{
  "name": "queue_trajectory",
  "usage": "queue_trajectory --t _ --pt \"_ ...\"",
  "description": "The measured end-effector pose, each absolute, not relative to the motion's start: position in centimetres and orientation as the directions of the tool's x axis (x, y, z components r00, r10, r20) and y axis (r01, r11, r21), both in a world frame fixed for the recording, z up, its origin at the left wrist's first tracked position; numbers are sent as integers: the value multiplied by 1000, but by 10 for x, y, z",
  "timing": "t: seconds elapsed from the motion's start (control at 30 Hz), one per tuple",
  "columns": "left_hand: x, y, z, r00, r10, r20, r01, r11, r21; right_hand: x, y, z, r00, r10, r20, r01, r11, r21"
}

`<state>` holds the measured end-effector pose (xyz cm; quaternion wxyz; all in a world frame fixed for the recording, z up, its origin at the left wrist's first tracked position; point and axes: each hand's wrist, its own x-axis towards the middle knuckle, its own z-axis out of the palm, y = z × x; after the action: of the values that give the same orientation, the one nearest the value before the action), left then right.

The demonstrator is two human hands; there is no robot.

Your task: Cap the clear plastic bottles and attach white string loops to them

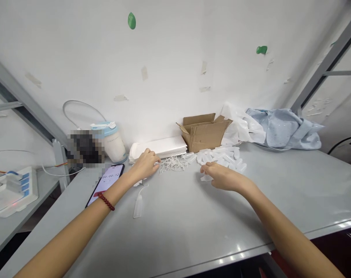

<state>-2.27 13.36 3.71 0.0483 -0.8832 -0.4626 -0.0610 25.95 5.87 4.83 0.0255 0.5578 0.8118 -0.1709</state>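
Observation:
My left hand (146, 164) is at the left edge of a small heap of white cords (174, 163), its fingers bent together; what lies in them, if anything, is hidden. On the right, my right hand (222, 176) has its fingers closed over a translucent plastic sleeve (206, 178) at the front of the pile of similar translucent sleeves (226, 156). A single sleeve with a cord at its top (138, 206) lies on the grey table (175, 224), nearer to me. Some small white bits show under my left wrist.
A stack of white paper or envelopes (161, 146) lies behind the cords. Beside it stands an open cardboard box (207, 135). White plastic bag (239, 123) and light-blue cloth (282, 129) are at right. A phone (114, 173) and lidded cup (114, 144) are left.

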Motion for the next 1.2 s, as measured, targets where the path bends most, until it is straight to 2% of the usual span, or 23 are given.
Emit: queue_trajectory --t 0.23,0.5,0.63,0.7,0.8,0.93,1.03,1.2 --pt "-15 139 37 550 824 140 835 -543 -82 258 59 49 -369 896 -248 919 311 -241" --pt "-10 138 42 557 819 138 828 -536 -165 250 56 52 -336 913 -230 942 327 -77" --pt "-11 138 41 554 822 133 825 -522 -216 248 56 53 -345 914 -213 939 338 -65" --pt "-10 139 39 553 823 130 820 -510 -259 248 56 51 -352 914 -200 936 340 -93" --pt "-8 141 35 537 835 121 820 -482 -309 249 57 47 -406 900 -161 905 372 -205" --pt "-4 140 35 522 842 136 824 -458 -334 244 59 39 -513 859 9 800 482 -356" --pt "-6 138 39 507 845 168 845 -450 -288 236 57 36 -543 825 158 725 555 -407" --pt "-13 136 41 457 873 169 884 -424 -198 223 52 30 -562 768 307 651 640 -409"
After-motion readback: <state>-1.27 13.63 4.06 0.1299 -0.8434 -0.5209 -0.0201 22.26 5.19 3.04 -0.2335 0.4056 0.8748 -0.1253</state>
